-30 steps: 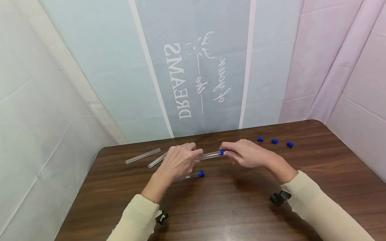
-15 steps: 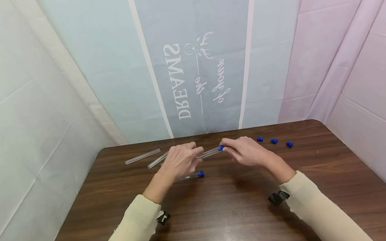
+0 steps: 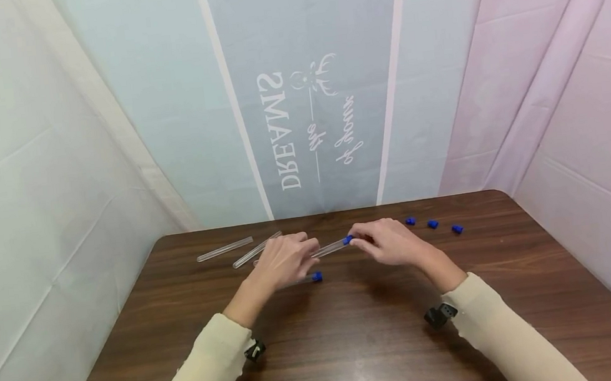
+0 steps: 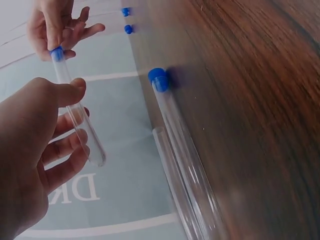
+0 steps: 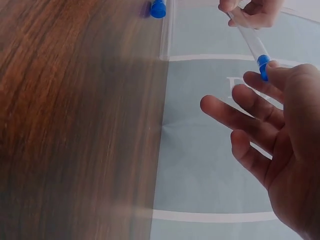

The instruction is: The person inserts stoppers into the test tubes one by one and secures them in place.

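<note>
A clear test tube [image 4: 65, 75] with a blue cap [image 5: 263, 65] on its end is held between the two hands above the table. My left hand [image 3: 285, 259] grips the tube's body, thumb on one side and fingers on the other; the rounded end sticks out past the fingers in the left wrist view. My right hand [image 3: 393, 242] pinches the blue cap between thumb and index finger, its other fingers spread. Below the left hand lies another capped test tube [image 4: 180, 135], its blue cap [image 3: 317, 276] showing beside the hand in the head view.
Uncapped test tubes [image 3: 225, 249] lie at the table's back left, one partly behind the left hand. Three loose blue caps [image 3: 432, 224] sit in a row at the back right. The brown wooden table [image 3: 346, 349] meets a hanging cloth [image 3: 334, 193] at its far edge.
The capped end of the held tube rose slightly, then came down a little, with both hands still on it. The tubes and caps on the table have stayed put.
</note>
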The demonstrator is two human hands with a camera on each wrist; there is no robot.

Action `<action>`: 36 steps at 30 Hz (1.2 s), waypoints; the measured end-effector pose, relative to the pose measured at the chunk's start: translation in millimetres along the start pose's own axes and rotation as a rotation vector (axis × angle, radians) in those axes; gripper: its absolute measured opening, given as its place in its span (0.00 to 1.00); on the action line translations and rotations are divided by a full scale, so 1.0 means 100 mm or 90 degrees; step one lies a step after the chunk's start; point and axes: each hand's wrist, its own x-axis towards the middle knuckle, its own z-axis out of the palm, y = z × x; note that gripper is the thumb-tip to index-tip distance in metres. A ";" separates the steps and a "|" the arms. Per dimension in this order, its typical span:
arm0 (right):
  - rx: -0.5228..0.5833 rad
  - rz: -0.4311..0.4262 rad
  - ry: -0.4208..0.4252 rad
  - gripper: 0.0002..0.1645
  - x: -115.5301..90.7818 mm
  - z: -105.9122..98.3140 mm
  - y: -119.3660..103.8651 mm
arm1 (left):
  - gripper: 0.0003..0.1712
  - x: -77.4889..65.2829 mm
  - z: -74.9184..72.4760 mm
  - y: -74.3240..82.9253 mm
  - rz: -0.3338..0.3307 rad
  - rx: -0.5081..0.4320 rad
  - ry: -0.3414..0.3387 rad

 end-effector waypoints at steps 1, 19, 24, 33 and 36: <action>0.002 0.000 -0.001 0.09 0.00 -0.01 0.00 | 0.11 -0.01 0.00 -0.01 -0.002 -0.002 0.001; -0.002 -0.056 0.051 0.12 -0.04 -0.04 0.05 | 0.08 -0.03 -0.07 -0.06 0.002 0.001 -0.019; -0.026 -0.069 0.047 0.07 -0.04 0.01 0.03 | 0.08 -0.02 -0.08 -0.04 0.017 0.000 -0.015; -0.069 -0.096 0.057 0.06 -0.02 0.08 0.01 | 0.10 0.00 -0.06 -0.01 0.031 0.030 -0.006; -0.053 -0.078 0.055 0.06 -0.02 0.11 0.01 | 0.10 0.01 -0.04 -0.01 0.035 0.042 0.005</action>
